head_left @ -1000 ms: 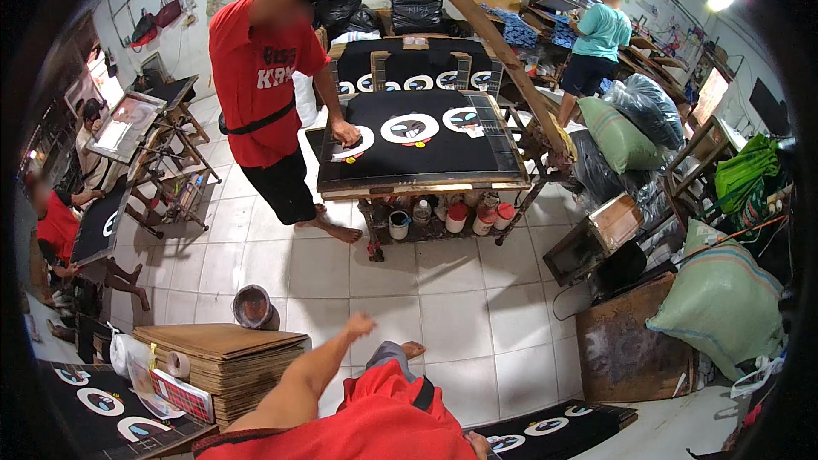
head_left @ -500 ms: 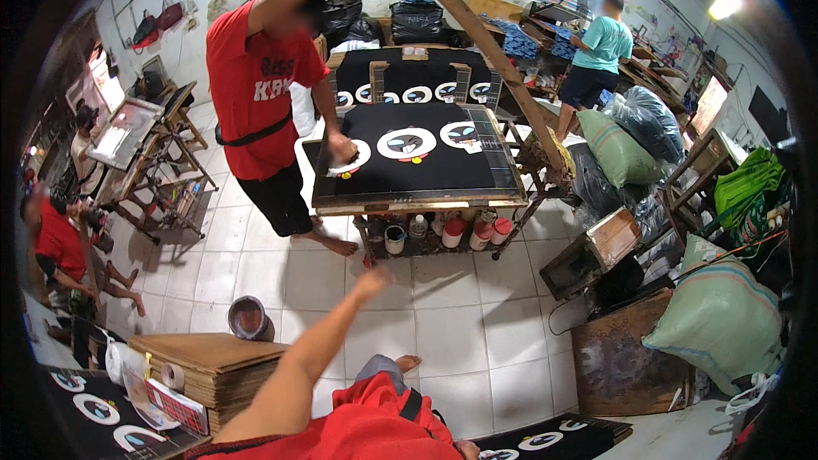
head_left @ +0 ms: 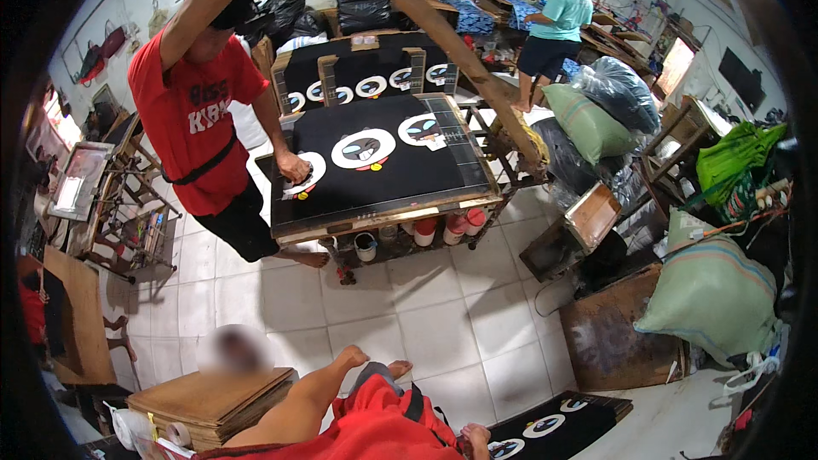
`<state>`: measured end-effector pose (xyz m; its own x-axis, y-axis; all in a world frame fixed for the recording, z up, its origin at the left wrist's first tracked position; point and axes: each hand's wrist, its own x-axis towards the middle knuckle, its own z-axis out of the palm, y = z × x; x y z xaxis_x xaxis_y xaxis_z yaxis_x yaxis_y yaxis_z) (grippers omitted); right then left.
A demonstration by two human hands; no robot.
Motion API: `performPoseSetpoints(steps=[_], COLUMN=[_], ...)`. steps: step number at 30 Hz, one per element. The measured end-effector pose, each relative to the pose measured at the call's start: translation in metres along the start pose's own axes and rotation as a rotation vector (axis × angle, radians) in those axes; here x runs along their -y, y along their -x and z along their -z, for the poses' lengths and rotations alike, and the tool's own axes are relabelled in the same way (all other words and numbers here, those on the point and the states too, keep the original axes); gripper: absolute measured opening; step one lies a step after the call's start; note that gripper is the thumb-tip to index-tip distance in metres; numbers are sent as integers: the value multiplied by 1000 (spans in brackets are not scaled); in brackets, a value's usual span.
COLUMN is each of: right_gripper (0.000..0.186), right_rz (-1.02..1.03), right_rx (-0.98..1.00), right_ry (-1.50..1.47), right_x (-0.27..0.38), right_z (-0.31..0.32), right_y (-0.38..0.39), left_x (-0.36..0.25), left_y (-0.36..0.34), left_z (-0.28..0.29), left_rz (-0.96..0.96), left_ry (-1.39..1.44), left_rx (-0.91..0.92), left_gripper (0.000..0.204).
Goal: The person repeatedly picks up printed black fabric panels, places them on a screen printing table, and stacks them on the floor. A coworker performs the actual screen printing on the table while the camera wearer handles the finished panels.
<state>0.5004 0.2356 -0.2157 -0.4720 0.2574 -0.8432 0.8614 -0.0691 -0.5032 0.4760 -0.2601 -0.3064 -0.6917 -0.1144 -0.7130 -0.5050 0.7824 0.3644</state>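
Note:
My left hand [head_left: 349, 357] hangs open and empty above the tiled floor, beside a cardboard stack [head_left: 192, 392]. My right hand [head_left: 475, 436], low at the bottom edge, has curled fingers; what they hold, if anything, is hidden. Beside it lies a black board [head_left: 579, 422] with white round cartoon prints. Ahead, a person in red [head_left: 183, 119] has one hand [head_left: 296, 169] on a printed black panel on a worktable [head_left: 383, 204], the other arm raised by a slanted wooden beam [head_left: 426, 38].
Green sacks [head_left: 707, 307], plastic bundles and wooden frames [head_left: 579, 234] crowd the right. Paint containers [head_left: 423, 232] sit under the worktable. A person in teal [head_left: 558, 25] stands at back right. Work stands [head_left: 81, 179] and another person [head_left: 34, 307] are at the left.
The scene has shifted left in the view. My left hand rose, then came back down. A brown board now shows in front of the person at far left.

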Motion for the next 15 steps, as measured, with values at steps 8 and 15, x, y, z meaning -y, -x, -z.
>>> performPoseSetpoints(steps=[8, 15], right_gripper=[9, 8], right_rz=[-17, 32], right_rx=[340, 416], right_ry=[-332, -217], right_x=[1, 8], right_z=[-8, 38], right_y=[-25, -50], left_x=[-94, -148], left_y=[-9, 47], left_z=[26, 24], left_rz=[-148, -368], left_ry=[56, -29], left_rx=[-34, -88], left_gripper=[40, 35])
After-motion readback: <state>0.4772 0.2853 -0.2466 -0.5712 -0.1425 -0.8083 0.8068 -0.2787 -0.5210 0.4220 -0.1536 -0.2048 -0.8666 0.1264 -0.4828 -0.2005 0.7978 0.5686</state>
